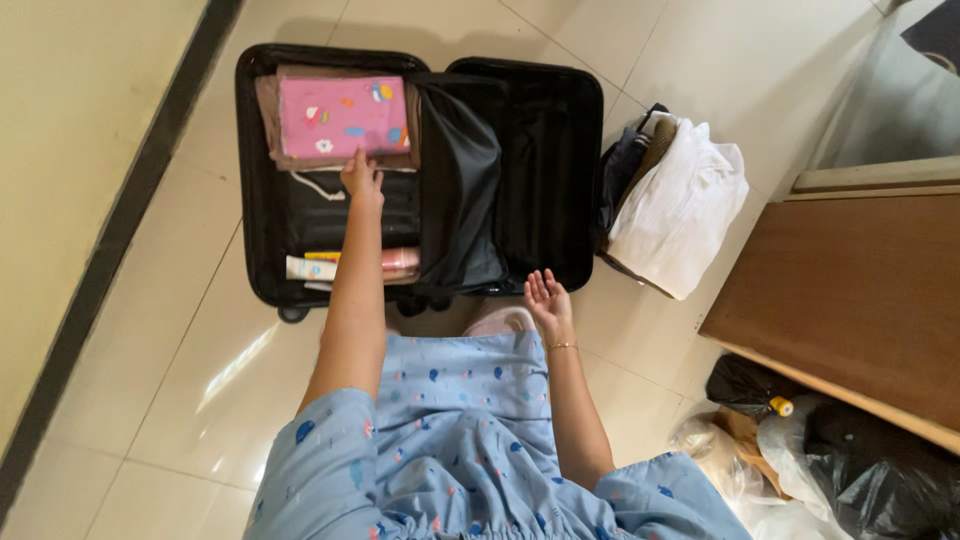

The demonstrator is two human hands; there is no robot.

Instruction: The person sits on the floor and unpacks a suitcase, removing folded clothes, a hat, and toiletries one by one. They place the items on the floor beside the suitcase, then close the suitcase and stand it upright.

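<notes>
Nearest, right hand (pixel 547 298) hovers spread, palm up, holding nothing. Farther, left hand (pixel 362 178) stretches flat, fingertips touching the folded pink patterned cloth (pixel 340 115) atop brown garments in the open black hard-shell suitcase (pixel 262 260); long axis crosswise.

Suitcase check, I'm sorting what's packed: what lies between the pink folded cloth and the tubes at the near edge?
In the head view, a black zipped pouch with a white cord lies there.
</notes>
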